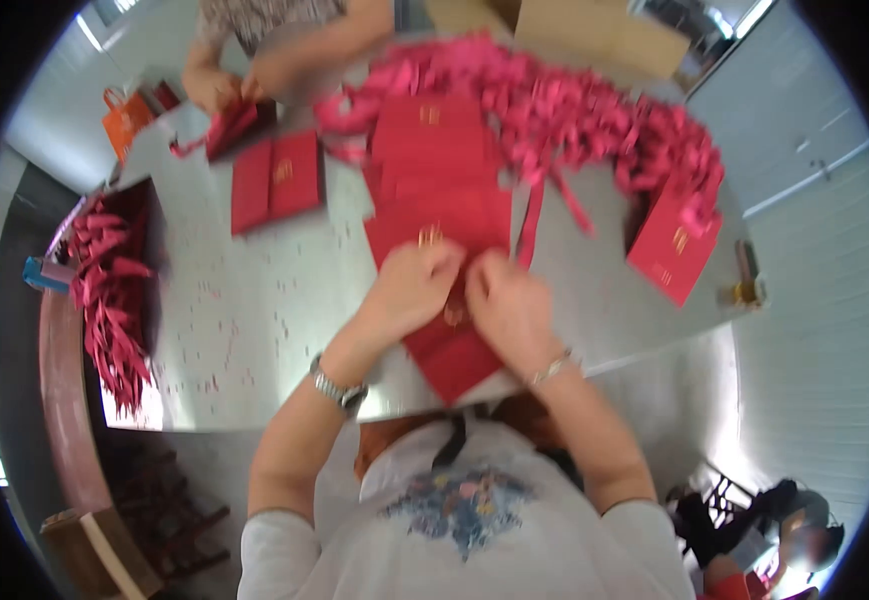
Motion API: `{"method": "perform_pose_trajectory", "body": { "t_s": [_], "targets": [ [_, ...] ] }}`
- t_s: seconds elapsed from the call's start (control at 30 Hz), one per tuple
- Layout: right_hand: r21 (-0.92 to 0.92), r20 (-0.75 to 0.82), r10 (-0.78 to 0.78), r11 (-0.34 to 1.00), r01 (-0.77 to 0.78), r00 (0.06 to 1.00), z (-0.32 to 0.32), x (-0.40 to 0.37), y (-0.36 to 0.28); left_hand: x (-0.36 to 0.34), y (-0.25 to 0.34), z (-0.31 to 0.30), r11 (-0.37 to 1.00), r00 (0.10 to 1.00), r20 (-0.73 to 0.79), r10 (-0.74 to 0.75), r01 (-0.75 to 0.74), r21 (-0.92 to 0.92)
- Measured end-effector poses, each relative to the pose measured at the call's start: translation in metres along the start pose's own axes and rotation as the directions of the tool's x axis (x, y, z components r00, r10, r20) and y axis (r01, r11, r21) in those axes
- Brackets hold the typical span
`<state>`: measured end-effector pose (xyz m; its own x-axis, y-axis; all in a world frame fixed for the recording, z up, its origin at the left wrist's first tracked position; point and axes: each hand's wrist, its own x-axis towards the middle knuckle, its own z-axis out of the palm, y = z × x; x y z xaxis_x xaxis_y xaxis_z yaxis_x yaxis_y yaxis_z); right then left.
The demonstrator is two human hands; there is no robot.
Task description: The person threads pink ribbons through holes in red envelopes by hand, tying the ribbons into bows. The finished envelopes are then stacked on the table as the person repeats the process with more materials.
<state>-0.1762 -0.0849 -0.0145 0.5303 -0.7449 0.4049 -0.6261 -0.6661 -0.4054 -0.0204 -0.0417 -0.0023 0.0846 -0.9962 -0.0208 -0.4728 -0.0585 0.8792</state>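
Observation:
Red flat paper bags with gold print lie overlapped in a row down the middle of the table. My left hand is curled over them, fingertips pinched together. Close beside it, my right hand is also closed, its fingers meeting near the left ones. Below both hands lies the nearest red paper bag, reaching toward the table's front edge. What the fingertips pinch is hidden and slightly blurred. A red ribbon trails just beyond my right hand.
A large heap of red ribbons curves across the back right, beside a red bag. More ribbons hang at the left edge. Another stack of red bags lies near a co-worker's hands, which hold a red bag. A tape roll sits at right.

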Motion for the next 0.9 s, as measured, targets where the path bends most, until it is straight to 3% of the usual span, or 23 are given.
{"method": "perform_pose_trajectory", "body": {
  "t_s": [0.03, 0.07, 0.1, 0.13, 0.2, 0.27, 0.33, 0.47, 0.63, 0.7, 0.77, 0.87, 0.9],
  "targets": [
    [0.015, -0.005, -0.007, 1.000, 0.007, 1.000, 0.001, -0.006, 0.001, 0.004, -0.012, 0.000, 0.994, 0.995, -0.014, 0.100, -0.100, -0.037],
    [0.120, -0.084, -0.054, 0.991, 0.064, 0.995, 0.007, -0.010, 0.006, 0.012, -0.025, -0.005, 0.985, 0.982, 0.073, 0.172, -0.171, -0.029],
    [0.165, -0.138, -0.082, 0.981, 0.105, 0.987, 0.006, -0.009, 0.005, 0.011, -0.019, -0.009, 0.976, 0.992, 0.095, 0.082, -0.060, -0.209],
    [0.215, -0.176, -0.100, 0.967, 0.137, 0.979, 0.005, -0.010, 0.003, 0.010, 0.002, -0.021, 0.939, 0.951, 0.236, -0.201, 0.256, -0.231],
    [0.199, -0.196, -0.106, 0.969, 0.145, 0.975, 0.003, -0.011, -0.001, 0.012, -0.007, -0.021, 0.997, 0.976, 0.210, 0.058, -0.046, -0.062],
    [0.188, -0.210, -0.116, 0.970, 0.156, 0.971, 0.005, -0.011, -0.001, 0.015, -0.004, -0.024, 0.999, 0.976, 0.214, 0.041, -0.047, 0.023],
    [0.174, -0.198, -0.102, 0.975, 0.138, 0.975, 0.006, -0.014, -0.004, 0.013, -0.002, -0.025, 0.943, 0.952, 0.216, 0.216, -0.261, 0.208],
    [0.155, -0.164, -0.086, 0.982, 0.112, 0.983, 0.002, -0.021, -0.007, 0.007, -0.005, -0.018, 0.928, 0.957, 0.168, 0.235, -0.272, 0.255],
    [0.297, -0.070, -0.037, 0.953, 0.057, 0.997, -0.017, -0.008, -0.011, -0.002, -0.002, -0.009, 0.883, 0.965, 0.123, 0.231, -0.261, 0.391],
    [0.262, -0.039, -0.088, 0.960, 0.095, 0.995, -0.022, 0.001, -0.005, -0.004, -0.001, -0.006, 0.881, 0.967, 0.109, 0.232, -0.256, 0.397],
    [0.138, 0.158, -0.150, 0.982, 0.129, 0.976, -0.031, 0.010, -0.006, -0.006, -0.006, -0.003, 0.855, 0.952, 0.068, 0.300, -0.300, 0.423],
    [0.211, 0.191, -0.244, 0.956, 0.203, 0.951, -0.040, 0.019, -0.010, -0.013, -0.004, -0.003, 0.827, 0.964, 0.076, 0.256, -0.259, 0.499],
    [0.153, 0.234, -0.237, 0.967, 0.205, 0.943, -0.039, 0.020, -0.009, -0.014, -0.006, -0.002, 0.825, 0.967, 0.055, 0.249, -0.241, 0.511]
  ]
}}
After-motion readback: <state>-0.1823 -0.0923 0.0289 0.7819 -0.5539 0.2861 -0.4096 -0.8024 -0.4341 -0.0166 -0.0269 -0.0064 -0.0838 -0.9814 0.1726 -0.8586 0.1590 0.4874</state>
